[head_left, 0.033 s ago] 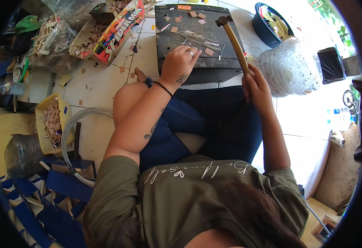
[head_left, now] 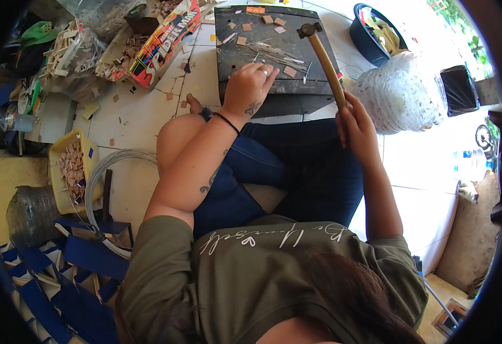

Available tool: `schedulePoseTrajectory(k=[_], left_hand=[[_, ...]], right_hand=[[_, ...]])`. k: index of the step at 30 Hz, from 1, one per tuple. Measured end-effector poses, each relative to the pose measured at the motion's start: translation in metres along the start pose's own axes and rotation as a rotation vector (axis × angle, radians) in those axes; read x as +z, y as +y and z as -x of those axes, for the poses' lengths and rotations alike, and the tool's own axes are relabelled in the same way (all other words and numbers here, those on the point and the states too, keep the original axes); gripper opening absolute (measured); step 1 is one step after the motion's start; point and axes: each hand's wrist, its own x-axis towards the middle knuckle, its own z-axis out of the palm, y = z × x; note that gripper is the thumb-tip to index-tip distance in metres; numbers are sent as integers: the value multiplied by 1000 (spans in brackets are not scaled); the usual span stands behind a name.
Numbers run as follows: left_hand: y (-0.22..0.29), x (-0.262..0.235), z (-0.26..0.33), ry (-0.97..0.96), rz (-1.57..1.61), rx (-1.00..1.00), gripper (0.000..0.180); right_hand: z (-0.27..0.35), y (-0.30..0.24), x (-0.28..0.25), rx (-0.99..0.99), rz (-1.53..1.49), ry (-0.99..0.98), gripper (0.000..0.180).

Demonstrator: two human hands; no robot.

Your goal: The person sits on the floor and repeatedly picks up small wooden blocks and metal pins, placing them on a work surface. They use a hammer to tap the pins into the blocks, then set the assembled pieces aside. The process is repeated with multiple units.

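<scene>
My right hand [head_left: 357, 123] is wrapped round the wooden handle of a hammer [head_left: 325, 60]. The hammer is raised, its metal head over the right part of a black box-like block [head_left: 234, 71]. At the near edge of that block rests my left hand [head_left: 248, 83], a ring on one finger. Its fingers are curled together, and whatever they pinch is hidden from view. Just beyond them lies a loose bunch of thin metal wires [head_left: 277, 56]. Several small square brown pieces [head_left: 242, 41] are scattered over the block's top, one [head_left: 290, 71] right of the wires.
To the left stand a colourful printed carton [head_left: 168, 43], a yellow bin [head_left: 56, 172] of small brown pieces, and a coil of wire [head_left: 93, 189]. Blue box-like pieces [head_left: 96, 252] are piled lower left. On the right are a dark tub [head_left: 371, 49] and a plastic-wrapped bundle [head_left: 403, 92].
The hammer and my right hand have shifted very slightly, the hammer's head a touch lower and to the left. My left hand looks unmoved.
</scene>
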Motion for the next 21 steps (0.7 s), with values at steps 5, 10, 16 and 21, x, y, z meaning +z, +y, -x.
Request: schedulePoseTrajectory(k=[5,10,16,21], left_hand=[[-1,2,-3,-41,-35,-25,17],[-1,2,-2,-44,-33,-36,18],[-2,3,-3,-44,-29,-26,19],[-1,4,-2,-42,-49,-26,20]], right_hand=[[39,-21,9,-414,485,75,45],[49,-31,14,-540,533,139,49],[48,-32,14,-546,562,162,52],[45,-30,10,-458,601,80,51]])
